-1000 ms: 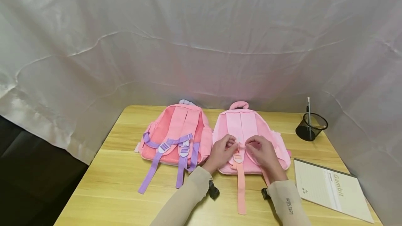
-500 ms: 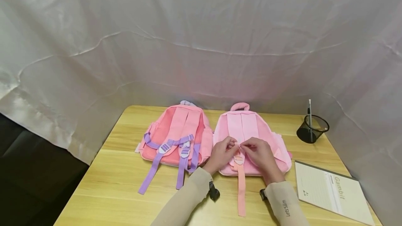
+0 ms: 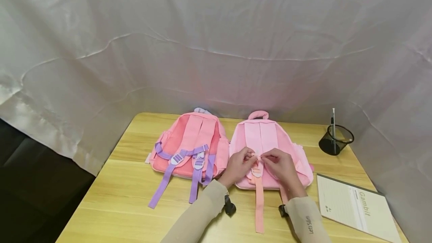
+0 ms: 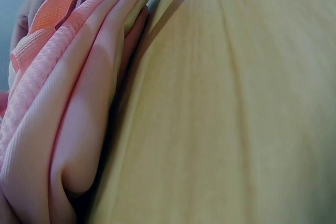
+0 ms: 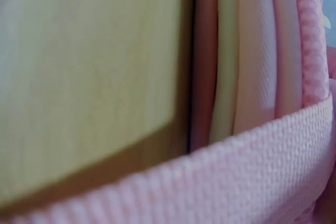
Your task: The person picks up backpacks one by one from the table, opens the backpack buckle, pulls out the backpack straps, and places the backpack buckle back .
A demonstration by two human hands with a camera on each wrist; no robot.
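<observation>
A light pink backpack point(image 3: 288, 141) lies on its front on the wooden table, its shoulder straps facing up. Over the middle of it, my left hand point(image 3: 239, 166) and right hand point(image 3: 281, 165) almost meet. Each pinches a small pinkish strap piece between thumb and fingertips, and the fingers cover most of it. Just below them sits a pale adjuster buckle point(image 3: 256, 171), from which an orange webbing strap point(image 3: 259, 205) hangs toward the table's front. In the right wrist view, a pink webbing strap point(image 5: 210, 182) crosses close to the camera, with the backpack's side point(image 5: 254, 51) behind it.
To the left lies a coral pink backpack point(image 3: 194, 130) with purple straps point(image 3: 165, 186) and white buckles. A black mesh pen holder point(image 3: 329, 144) with pens stands at the back right. Near the right edge is a notebook point(image 3: 356, 207). A grey curtain point(image 3: 216, 66) hangs behind the table point(image 3: 118, 205).
My right hand has shifted slightly left, so the fingertips of both hands are closer together than a second ago. My left hand stays nearly in place. The backpacks keep their places.
</observation>
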